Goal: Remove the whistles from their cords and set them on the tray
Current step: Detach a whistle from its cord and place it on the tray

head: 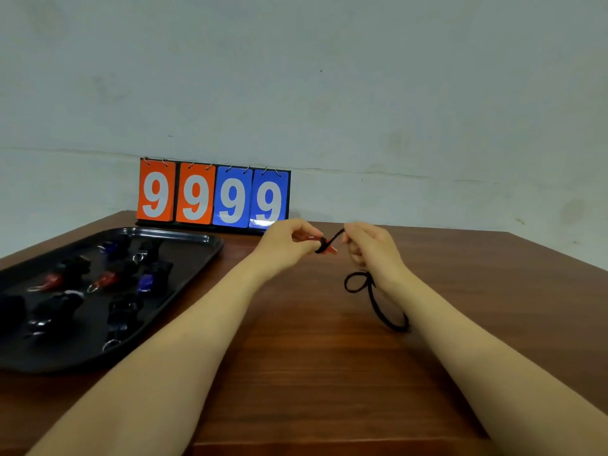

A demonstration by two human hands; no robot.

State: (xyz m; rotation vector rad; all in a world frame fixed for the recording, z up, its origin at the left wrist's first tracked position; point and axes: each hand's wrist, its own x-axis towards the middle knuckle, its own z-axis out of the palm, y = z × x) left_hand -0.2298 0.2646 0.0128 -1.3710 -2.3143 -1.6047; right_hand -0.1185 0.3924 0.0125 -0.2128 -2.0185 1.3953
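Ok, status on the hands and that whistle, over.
Left hand grips red whistle. Right hand pinches black cord, still attached. Tray left, path open.

Wooden table [312,373] bears black tray [184,236], scoreboard [214,195].

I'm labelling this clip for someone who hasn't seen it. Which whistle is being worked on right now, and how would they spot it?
Start at the flip scoreboard reading 9999 at the back of the table. Just in front of its blue cards, the left hand pinches a red whistle. Unlike the whistles on the black tray, it is held up with a black cord attached.
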